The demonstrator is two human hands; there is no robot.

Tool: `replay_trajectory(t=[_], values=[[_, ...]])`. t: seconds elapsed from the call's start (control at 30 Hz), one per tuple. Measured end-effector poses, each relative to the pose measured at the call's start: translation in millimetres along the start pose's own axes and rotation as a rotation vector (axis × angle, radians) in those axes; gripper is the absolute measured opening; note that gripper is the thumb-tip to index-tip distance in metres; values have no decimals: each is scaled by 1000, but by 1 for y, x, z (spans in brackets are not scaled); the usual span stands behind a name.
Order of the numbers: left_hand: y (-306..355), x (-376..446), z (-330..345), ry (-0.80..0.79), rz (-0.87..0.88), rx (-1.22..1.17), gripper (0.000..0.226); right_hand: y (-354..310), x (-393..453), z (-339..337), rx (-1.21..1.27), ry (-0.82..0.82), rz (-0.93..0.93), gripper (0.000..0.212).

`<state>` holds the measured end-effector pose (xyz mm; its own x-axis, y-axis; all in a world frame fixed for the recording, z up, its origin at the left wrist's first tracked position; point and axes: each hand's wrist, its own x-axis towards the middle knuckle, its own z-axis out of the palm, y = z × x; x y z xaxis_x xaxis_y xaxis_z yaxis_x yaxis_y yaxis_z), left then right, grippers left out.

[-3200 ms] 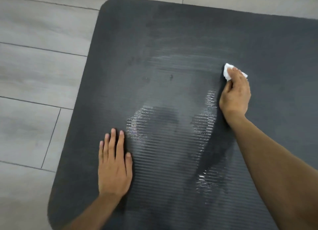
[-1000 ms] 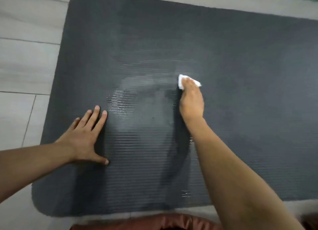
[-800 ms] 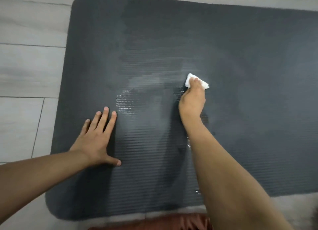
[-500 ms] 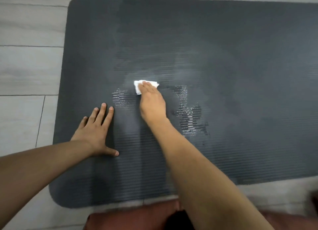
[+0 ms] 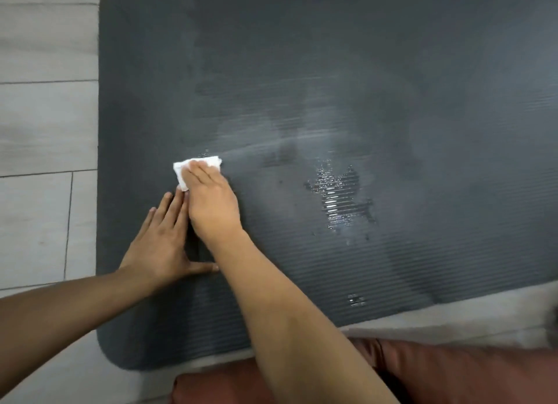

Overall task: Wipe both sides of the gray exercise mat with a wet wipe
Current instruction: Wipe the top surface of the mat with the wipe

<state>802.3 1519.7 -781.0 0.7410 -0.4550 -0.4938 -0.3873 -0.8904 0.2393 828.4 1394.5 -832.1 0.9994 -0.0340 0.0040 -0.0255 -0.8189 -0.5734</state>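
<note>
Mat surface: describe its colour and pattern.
Dark gray mat with fine ribs running across it, seen in the head view.

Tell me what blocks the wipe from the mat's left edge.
Nothing visible does. The right hand presses the wet wipe flat on the gray mat, with bare mat leftward to its edge. The left hand lies flat just nearer the person, below that path.
</note>
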Motion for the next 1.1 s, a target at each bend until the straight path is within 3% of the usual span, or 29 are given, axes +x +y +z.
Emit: replay_trajectory(t=[0.07,0.13,0.27,0.33,0.4,0.5,0.63,0.73,0.8,0.9,0.97,1.03,1.1], values=[[-7,-6,10,65,-10,-30,156,3,4,-7,-5,-52,-113,43],[-10,-8,15,97,-7,-54,152,41,-1,-32,-20,-8,-63,45],[-11,-6,16,103,13,-59,149,152,-38,-125,-73,312,424,46],[-9,-6,18,105,2,-55,149,166,-44,-157,-25,406,669,43],[-7,-7,18,109,-4,-46,148,146,-29,-146,-14,456,738,38],[-8,-9,17,132,-11,-58,147,81,-1,-81,-5,338,426,43],[-10,-7,19,131,-2,-59,147,-15,24,-8,-32,-85,-44,45],[-11,-6,19,124,-7,-35,148,6,26,-21,-49,-130,-141,47],[-11,-6,20,114,-8,-29,147,58,8,-57,-22,-15,-9,47],[-8,-4,21,99,60,34,134,150,-28,-134,36,283,411,36],[-6,-2,22,84,148,93,120,183,-47,-175,78,390,686,33],[-2,-1,20,53,173,114,115,181,-49,-176,49,423,760,36],[0,-1,17,34,152,124,115,149,-43,-147,36,435,705,36]])
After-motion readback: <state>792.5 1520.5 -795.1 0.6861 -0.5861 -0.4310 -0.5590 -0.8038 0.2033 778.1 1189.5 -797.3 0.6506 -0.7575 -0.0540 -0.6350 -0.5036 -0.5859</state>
